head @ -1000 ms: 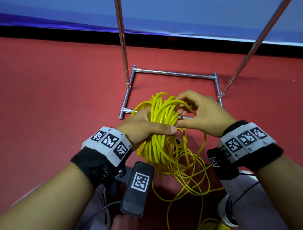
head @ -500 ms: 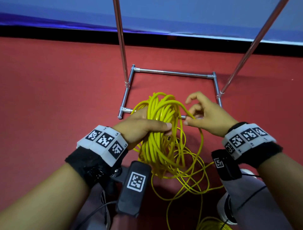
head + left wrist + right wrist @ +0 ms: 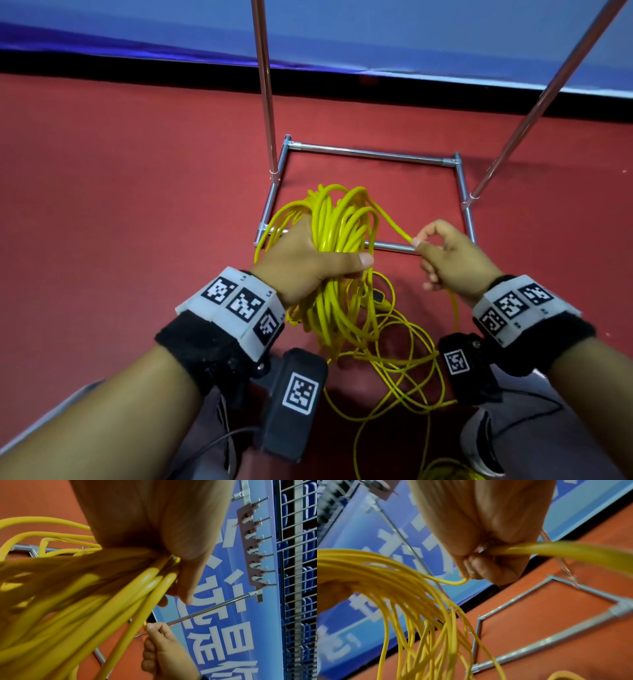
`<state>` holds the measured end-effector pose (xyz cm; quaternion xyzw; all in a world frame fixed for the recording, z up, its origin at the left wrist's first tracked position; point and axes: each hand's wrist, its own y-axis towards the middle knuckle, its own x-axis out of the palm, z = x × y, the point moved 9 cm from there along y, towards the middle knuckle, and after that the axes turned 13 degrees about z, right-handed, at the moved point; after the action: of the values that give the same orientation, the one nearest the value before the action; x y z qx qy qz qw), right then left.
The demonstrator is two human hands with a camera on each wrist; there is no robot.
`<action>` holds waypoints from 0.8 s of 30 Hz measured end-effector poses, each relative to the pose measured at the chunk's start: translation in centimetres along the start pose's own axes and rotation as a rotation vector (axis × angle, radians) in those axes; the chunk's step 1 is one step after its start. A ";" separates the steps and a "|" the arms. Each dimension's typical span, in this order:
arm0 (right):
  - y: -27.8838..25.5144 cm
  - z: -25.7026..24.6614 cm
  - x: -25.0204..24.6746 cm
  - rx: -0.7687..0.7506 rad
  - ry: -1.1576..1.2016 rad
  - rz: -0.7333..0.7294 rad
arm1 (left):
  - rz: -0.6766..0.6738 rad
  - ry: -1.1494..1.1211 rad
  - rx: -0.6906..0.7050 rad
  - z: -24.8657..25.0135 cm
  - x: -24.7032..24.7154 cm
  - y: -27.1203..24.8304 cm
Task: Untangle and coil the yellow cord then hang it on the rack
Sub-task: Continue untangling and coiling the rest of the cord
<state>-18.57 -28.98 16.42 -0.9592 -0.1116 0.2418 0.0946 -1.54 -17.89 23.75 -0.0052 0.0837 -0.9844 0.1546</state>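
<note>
One yellow cord [image 3: 337,236]: left hand [image 3: 305,260] clutches its coil, right hand [image 3: 448,260] pinches one strand.

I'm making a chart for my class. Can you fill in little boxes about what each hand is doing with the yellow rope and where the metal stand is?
left hand: grips the coiled bundle of the yellow cord
right hand: pinches one strand leading from the top of the bundle
loose cord: tangled loops on the red floor below the hands
rack: metal frame on the floor behind the bundle
hung yet: no
</note>
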 end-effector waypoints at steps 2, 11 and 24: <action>-0.3 -1.7 -0.5 -0.162 -0.234 0.063 | 0.061 0.007 0.030 0.0 0.2 0.0; -8.1 -9.9 3.3 -0.828 -0.489 -0.215 | 0.122 0.054 0.051 -0.8 1.2 1.0; -6.6 -6.7 1.0 -0.333 0.085 -0.471 | 0.184 0.025 0.001 -1.1 -0.8 1.7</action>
<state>-15.56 -23.26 23.31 -0.9185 -0.3653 0.1513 -0.0062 -0.31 -19.04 22.39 0.0147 0.0851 -0.9661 0.2431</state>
